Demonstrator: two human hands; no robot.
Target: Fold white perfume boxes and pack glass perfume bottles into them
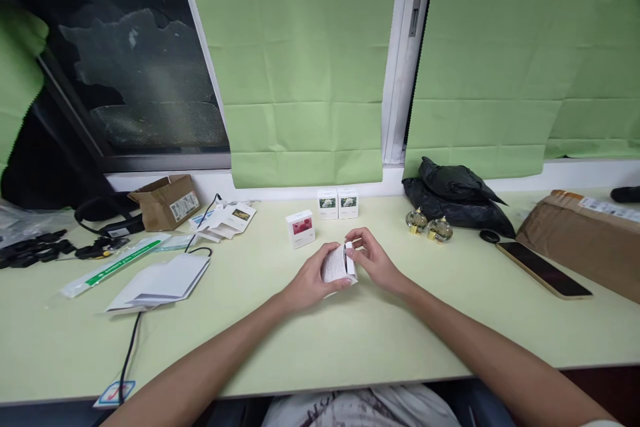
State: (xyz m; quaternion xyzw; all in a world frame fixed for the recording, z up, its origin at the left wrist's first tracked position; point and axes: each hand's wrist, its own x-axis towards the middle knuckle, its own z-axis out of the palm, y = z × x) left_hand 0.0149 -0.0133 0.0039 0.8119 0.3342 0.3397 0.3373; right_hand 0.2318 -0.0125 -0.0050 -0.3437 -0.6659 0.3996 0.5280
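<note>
presently, your left hand (311, 280) grasps the white box (334, 268) inboard of the table (310, 357)'s front edge, its flap end (351, 267) rightward, pinched by your right hand (374, 260).

One left hand (313, 278) and one right hand (379, 263), two in total, are touching one small white carton (334, 267), while one red-pictured carton (302, 229) and two white-flower cartons (327, 205) are standing on one desk (360, 343), bringing the carton total to four. Two round glass bottles (416, 221), one smartphone (545, 269), one round black object (489, 236) and one green-striped plastic sleeve (123, 262) are resting on the same desk. Two brown cardboard boxes (163, 209) are flanking the layout, one per side, and black plastic bags (460, 199) are overlapping, with two appearing distinguishable.
</note>
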